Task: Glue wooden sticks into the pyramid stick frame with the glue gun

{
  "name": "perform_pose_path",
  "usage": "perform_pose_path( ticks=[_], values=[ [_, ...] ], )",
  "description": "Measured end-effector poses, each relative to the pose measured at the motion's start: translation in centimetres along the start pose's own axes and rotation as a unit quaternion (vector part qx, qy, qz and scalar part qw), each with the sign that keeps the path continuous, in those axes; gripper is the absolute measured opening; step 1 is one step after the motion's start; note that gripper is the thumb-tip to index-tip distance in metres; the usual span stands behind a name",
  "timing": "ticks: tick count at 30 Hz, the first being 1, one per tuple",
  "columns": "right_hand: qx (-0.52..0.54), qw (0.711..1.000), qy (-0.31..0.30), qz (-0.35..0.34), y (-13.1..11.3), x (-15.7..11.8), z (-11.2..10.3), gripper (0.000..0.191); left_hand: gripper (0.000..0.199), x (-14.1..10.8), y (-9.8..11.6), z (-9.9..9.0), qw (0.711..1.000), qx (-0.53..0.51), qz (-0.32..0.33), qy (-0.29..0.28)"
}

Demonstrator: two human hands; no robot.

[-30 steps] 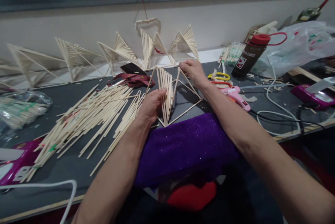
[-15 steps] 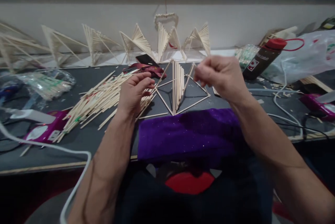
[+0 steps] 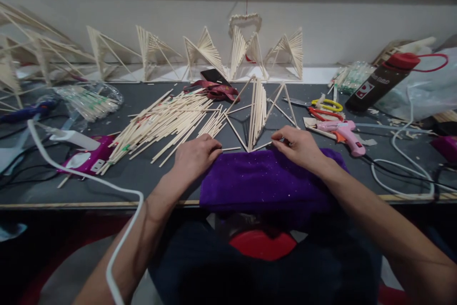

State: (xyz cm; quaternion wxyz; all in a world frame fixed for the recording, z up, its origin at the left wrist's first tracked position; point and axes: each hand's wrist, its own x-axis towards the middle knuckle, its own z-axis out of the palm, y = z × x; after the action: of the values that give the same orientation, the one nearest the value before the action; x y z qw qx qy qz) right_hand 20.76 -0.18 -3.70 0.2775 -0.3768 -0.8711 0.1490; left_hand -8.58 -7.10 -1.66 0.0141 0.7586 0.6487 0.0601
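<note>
A small structure of thin wooden sticks (image 3: 257, 112), with a fan of sticks at its middle, stands on the table behind a folded purple cloth (image 3: 246, 181). My left hand (image 3: 196, 155) is low at the cloth's left corner, fingers closed on one end of a loose wooden stick (image 3: 232, 149). At the structure's front right, my right hand (image 3: 300, 145) pinches the bottom stick, its wrist over the cloth. The fingertips partly hide that stick's end. A heap of loose sticks (image 3: 167, 124) spreads behind and left of my left hand.
Right of my right hand lie a pink glue gun (image 3: 344, 133), scissors (image 3: 324, 107) and a dark bottle (image 3: 382, 83). Finished stick structures (image 3: 203, 53) line the wall. A white cable (image 3: 124, 229) hangs over the front edge near a purple power strip (image 3: 89, 155).
Both hands have come down to the table, the right from a raised fist and the left from above the sticks. The view has shifted, uncovering the glue gun and scissors.
</note>
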Motion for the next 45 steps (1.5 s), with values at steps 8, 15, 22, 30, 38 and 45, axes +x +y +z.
perform_pose_path(
  ticks=[8,15,22,30,38,45],
  values=[
    [-0.011,1.0,0.002,0.006,0.5,-0.4,0.1,0.014,0.033,1.3,-2.7,0.1,0.993,0.101,-0.05,-0.014],
    [-0.039,0.999,-0.001,0.003,0.6,-0.6,0.1,0.014,0.036,4.3,-7.1,-0.4,0.982,0.079,-0.173,0.006],
    [-0.07,0.997,-0.004,-0.01,0.7,-0.8,0.2,0.018,0.032,4.9,-7.9,-2.4,0.963,-0.036,-0.24,0.114],
    [-0.083,0.996,0.014,-0.008,0.6,-1.2,0.1,0.017,0.033,5.5,-5.1,-2.6,0.956,-0.028,-0.263,0.131],
    [-0.104,0.994,0.01,-0.021,0.3,-1.4,0.0,0.021,0.03,5.1,-3.4,-1.5,0.962,0.063,-0.266,-0.021],
    [-0.105,0.994,0.018,-0.029,0.3,-1.5,0.1,0.02,0.016,3.0,-4.7,-2.8,0.965,0.033,-0.259,-0.006]
  ],
)
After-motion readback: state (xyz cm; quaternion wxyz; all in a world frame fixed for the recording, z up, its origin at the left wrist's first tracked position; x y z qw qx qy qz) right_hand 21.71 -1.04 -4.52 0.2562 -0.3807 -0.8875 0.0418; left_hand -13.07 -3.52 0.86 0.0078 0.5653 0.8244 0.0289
